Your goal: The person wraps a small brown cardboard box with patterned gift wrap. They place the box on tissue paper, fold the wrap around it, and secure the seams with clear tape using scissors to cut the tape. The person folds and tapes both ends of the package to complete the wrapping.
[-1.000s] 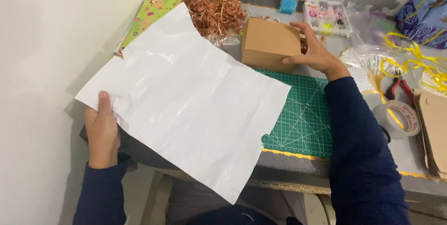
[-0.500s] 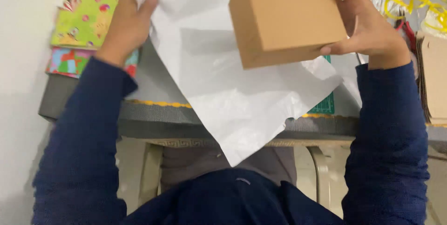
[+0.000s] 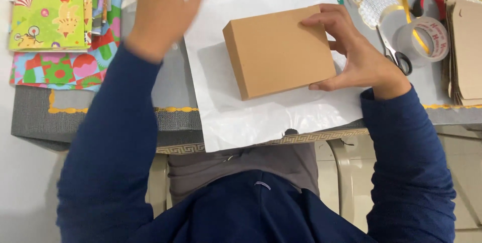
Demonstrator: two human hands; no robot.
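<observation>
- The brown cardboard box (image 3: 279, 52) lies flat on a sheet of white paper (image 3: 261, 112) spread over the table (image 3: 100, 117), slightly turned so that its corners point off-square.
- The right hand (image 3: 359, 54) grips the box's right end, fingers curled over the top edge and the thumb against the lower corner; how far the fingers reach under it cannot be seen.
- The left hand (image 3: 160, 9) is raised over the paper's left edge, open, fingers spread and holding nothing; it is blurred and its top is cut off by the frame.
- The paper's near edge hangs over the table front; its far part runs out of the frame.
- Bright patterned wrapping sheets (image 3: 60, 27) lie stacked at the left, partly cut off.
- Right of the box lie scissors (image 3: 394, 52), their blades partly behind the right hand, a tape roll (image 3: 424, 39) and brown card pieces (image 3: 467, 52) cut by the edge.
</observation>
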